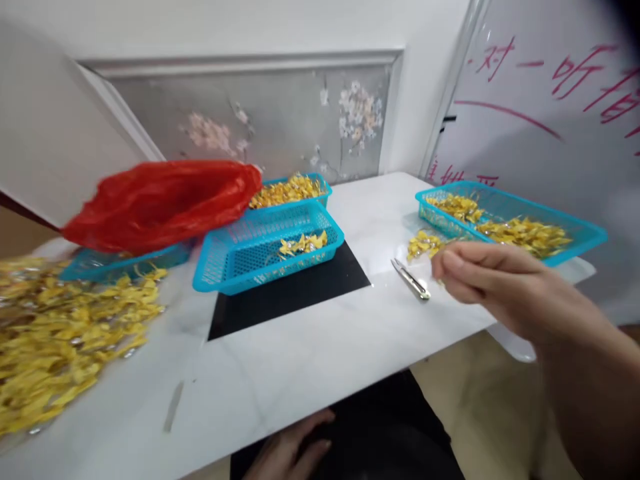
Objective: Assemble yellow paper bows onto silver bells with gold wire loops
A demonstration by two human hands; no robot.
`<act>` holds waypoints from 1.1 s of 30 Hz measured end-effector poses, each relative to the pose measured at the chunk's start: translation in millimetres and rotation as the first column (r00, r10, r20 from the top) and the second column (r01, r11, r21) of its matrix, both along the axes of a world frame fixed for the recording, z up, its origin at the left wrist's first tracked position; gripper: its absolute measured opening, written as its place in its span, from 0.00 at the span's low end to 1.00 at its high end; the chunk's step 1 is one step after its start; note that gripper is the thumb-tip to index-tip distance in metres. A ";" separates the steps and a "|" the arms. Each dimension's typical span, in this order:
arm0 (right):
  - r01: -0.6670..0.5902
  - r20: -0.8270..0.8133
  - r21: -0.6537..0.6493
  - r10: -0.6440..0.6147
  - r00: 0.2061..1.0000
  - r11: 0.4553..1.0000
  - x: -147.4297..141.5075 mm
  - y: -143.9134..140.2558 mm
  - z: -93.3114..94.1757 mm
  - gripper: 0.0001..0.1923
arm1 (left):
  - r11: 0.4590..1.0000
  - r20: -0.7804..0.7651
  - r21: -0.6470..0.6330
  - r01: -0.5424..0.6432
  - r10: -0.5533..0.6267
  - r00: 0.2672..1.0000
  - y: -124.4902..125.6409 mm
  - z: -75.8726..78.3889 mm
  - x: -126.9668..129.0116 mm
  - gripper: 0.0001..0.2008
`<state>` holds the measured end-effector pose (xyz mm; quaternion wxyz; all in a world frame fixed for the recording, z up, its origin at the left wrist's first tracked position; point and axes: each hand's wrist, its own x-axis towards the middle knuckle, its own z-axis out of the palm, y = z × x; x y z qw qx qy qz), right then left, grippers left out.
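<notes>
My right hand (500, 283) is raised over the right side of the table with thumb and fingers pinched together. What the pinch holds, if anything, is too small and hidden to make out. Just beyond the fingertips lies a small pile of yellow ribbon-like pieces (423, 245). A pair of metal thread snips (411, 279) rests on the white tabletop to the left of this hand. Below the table's front edge, my left hand (290, 450) is over my dark-clothed lap, fingers loosely apart and holding nothing visible.
A blue basket (580, 230) with yellow pieces stands behind my right hand. Another blue basket (205, 273) sits on a black mat (280, 313), a filled one (325, 190) behind it. A red plastic bag (125, 207) and a large yellow heap (65, 340) occupy the left.
</notes>
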<state>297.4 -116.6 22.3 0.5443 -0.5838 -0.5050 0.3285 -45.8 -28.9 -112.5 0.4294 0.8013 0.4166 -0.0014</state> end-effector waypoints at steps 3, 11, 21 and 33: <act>0.139 -0.081 0.002 -0.138 0.987 0.990 -2.1 -12.3 4.2 0.15 | 0.994 -0.006 -0.111 0.015 -0.016 1.000 -3.7 -3.5 24.7 0.18; 0.035 0.170 -0.114 -0.015 0.985 0.993 -32.0 -49.9 1.1 0.21 | 0.994 0.121 -0.099 -0.055 0.067 0.990 -14.4 15.9 43.9 0.06; -0.296 0.066 -0.063 0.300 0.952 0.953 -90.1 -30.0 -1.0 0.18 | 0.993 0.300 -0.088 -0.082 0.105 0.948 -36.3 47.3 6.1 0.14; -0.509 -0.342 -0.087 0.454 0.823 0.857 -156.6 17.2 -31.2 0.19 | 0.820 0.558 -0.540 -0.189 0.517 0.649 -27.4 122.6 11.1 0.13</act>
